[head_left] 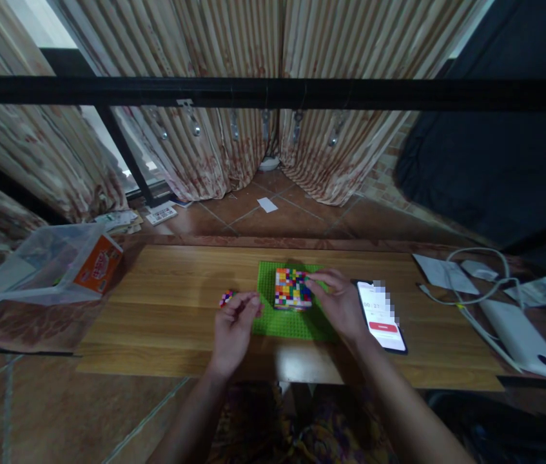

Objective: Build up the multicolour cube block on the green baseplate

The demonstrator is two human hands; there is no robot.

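Observation:
A square block of small multicoloured toy bricks (292, 289) stands on a green studded baseplate (267, 322). My right hand (339, 301) is at the block's upper right corner, thumb and fingertips pinched together there; what they hold, if anything, is too small to make out. Left of the baseplate, my left hand (234, 321) is closed, with thumb and index finger pressed together. Whatever it may hold is hidden by the fingers. Just behind that hand lies a small pile of loose coloured bricks (227, 297), partly covered by it.
A lit phone (381, 317) lies right of my right hand on the wooden table (156, 309). Farther right are a white power bank (524, 338), a looped cable (505, 258) and papers. A clear plastic box (55, 264) stands at the left. A black rail (273, 93) crosses ahead.

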